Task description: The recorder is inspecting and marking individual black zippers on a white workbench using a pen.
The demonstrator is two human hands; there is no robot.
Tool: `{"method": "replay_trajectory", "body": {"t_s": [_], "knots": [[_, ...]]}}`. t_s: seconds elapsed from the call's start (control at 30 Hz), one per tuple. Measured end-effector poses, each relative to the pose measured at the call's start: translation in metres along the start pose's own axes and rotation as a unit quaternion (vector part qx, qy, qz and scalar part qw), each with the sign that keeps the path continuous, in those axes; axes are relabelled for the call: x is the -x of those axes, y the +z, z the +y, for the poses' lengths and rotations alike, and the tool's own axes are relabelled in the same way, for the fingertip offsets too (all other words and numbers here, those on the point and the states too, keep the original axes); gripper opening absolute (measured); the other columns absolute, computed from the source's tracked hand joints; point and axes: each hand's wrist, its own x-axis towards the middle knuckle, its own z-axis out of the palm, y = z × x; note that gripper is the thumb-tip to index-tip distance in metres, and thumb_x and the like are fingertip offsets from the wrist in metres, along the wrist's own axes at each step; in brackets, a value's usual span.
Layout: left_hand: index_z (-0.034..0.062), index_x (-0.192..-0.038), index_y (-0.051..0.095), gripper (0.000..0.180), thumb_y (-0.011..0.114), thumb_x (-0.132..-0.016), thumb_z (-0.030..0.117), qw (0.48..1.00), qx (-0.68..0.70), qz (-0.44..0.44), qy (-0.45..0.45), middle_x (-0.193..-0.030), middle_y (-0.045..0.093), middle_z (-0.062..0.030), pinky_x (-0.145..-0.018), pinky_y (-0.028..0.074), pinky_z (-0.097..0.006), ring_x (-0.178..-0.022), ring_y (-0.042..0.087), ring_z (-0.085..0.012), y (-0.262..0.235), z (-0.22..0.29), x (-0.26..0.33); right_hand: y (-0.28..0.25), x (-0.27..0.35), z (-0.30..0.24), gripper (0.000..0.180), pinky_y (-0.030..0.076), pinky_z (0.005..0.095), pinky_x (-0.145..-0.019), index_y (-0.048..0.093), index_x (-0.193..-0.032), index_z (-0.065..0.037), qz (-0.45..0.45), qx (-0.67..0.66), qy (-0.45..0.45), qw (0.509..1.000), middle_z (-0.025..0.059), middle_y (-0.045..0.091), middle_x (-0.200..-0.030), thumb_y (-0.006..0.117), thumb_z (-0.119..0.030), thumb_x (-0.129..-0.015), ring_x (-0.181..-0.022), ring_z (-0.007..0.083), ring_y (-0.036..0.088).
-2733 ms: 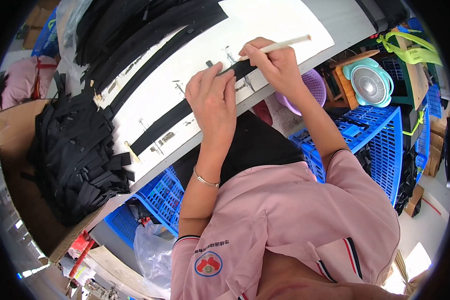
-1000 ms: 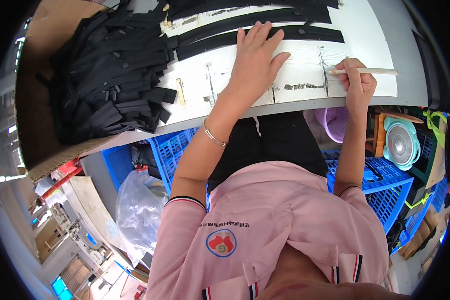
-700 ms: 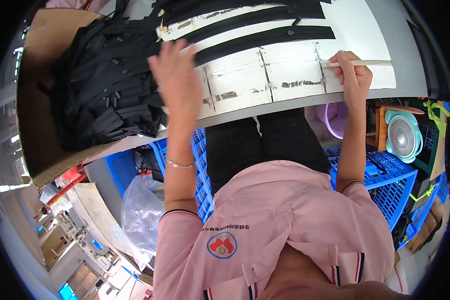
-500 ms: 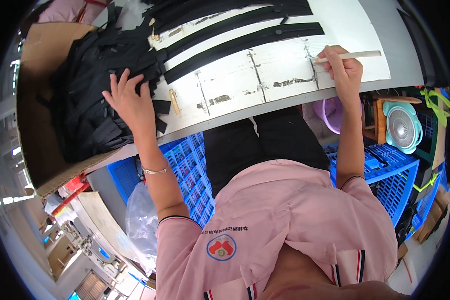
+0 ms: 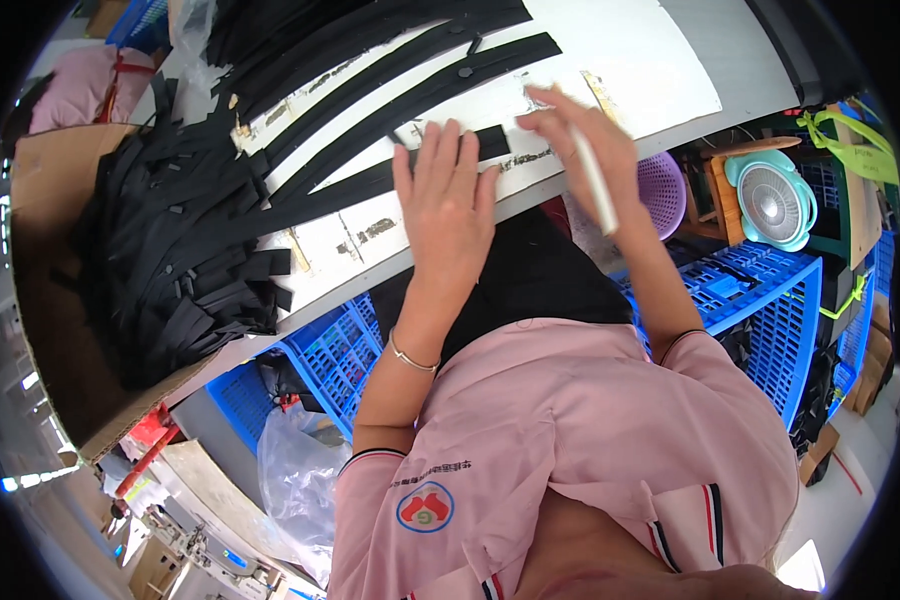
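Observation:
A black fabric strip [image 5: 320, 203] runs from the pile of black strips [image 5: 160, 225] on the left across the white marked board [image 5: 660, 75]. My left hand [image 5: 448, 205] lies flat on this strip near its right end, fingers stretched out. Just right of it, above the board's near edge, my right hand [image 5: 615, 150] is closed around a white pen [image 5: 597, 185], which slants down toward me; motion blurs these fingers. Farther back, another black strip [image 5: 515, 55] lies on the board with a small dark round piece [image 5: 465, 72] on it.
A cardboard box [image 5: 50, 300] holds the pile at the left. Below the table edge stand blue plastic crates [image 5: 730, 290], a purple basket [image 5: 660, 195] and a turquoise fan [image 5: 770, 200]. A clear plastic bag [image 5: 305, 480] hangs lower left.
My left hand has moved from the pile to the board, and a strip now stretches out under it. My right hand has shifted left, its pen now swung down toward me.

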Motion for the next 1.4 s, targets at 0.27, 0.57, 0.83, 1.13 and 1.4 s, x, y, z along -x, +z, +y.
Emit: {"method": "replay_trajectory", "body": {"t_s": [0.27, 0.57, 0.83, 1.13, 1.4], "knots": [[-0.0032, -0.146, 0.052, 0.062, 0.073, -0.093, 0.022, 0.999, 0.013, -0.044, -0.028, -0.154, 0.049, -0.0215, -0.121, 0.025, -0.057, -0.147, 0.041, -0.0391, -0.01, 0.004, 0.015, -0.021, 0.029, 0.0, 0.06, 0.041, 0.0442, -0.112, 0.064, -0.137, -0.011, -0.108, 0.141, -0.046, 0.983, 0.0079, 0.074, -0.12, 0.082, -0.023, -0.081, -0.127, 0.0241, 0.061], [0.0058, -0.155, 0.045, 0.066, 0.067, -0.099, 0.034, 0.984, -0.076, -0.075, -0.144, -0.165, 0.036, -0.015, -0.123, 0.0, -0.062, -0.156, 0.023, -0.0368, -0.046, -0.015, 0.059, -0.053, 0.027, 0.041, 0.054, 0.037, 0.0452, -0.116, 0.061, -0.14, -0.009, -0.143, 0.225, -0.063, 0.962, 0.0046, 0.066, -0.139, 0.067, -0.04, -0.096, -0.131, 0.0244, 0.056], [-0.0002, -0.154, 0.043, 0.071, 0.068, -0.098, 0.036, 0.971, -0.114, -0.05, -0.204, -0.164, 0.036, -0.0179, -0.12, 0.0, -0.066, -0.155, 0.026, -0.0342, -0.071, -0.04, 0.093, -0.044, 0.035, 0.04, 0.051, 0.038, 0.0435, -0.114, 0.064, -0.137, -0.008, -0.098, 0.235, -0.051, 0.966, 0.0059, 0.065, -0.14, 0.064, -0.042, -0.099, -0.129, 0.0278, 0.057], [0.0045, -0.151, 0.051, 0.065, 0.069, -0.098, 0.037, 0.977, -0.09, -0.011, -0.192, -0.159, 0.044, -0.0187, -0.122, 0.005, -0.063, -0.152, 0.032, -0.0377, -0.078, -0.053, 0.088, -0.043, 0.032, 0.032, 0.042, 0.041, 0.0427, -0.111, 0.066, -0.136, -0.012, -0.103, 0.235, -0.031, 0.966, 0.0084, 0.067, -0.133, 0.065, -0.033, -0.1, -0.126, 0.0301, 0.059], [0.006, -0.15, 0.052, 0.066, 0.071, -0.095, 0.038, 0.978, -0.1, 0.002, -0.185, -0.157, 0.046, -0.0184, -0.12, 0.009, -0.065, -0.152, 0.033, -0.0384, -0.079, -0.055, 0.091, 0.027, -0.007, -0.075, 0.029, 0.053, 0.0295, -0.086, 0.07, -0.126, -0.005, -0.123, -0.135, 0.18, 0.967, 0.0096, 0.076, -0.111, 0.054, -0.019, -0.106, -0.095, 0.0155, 0.069]]}}
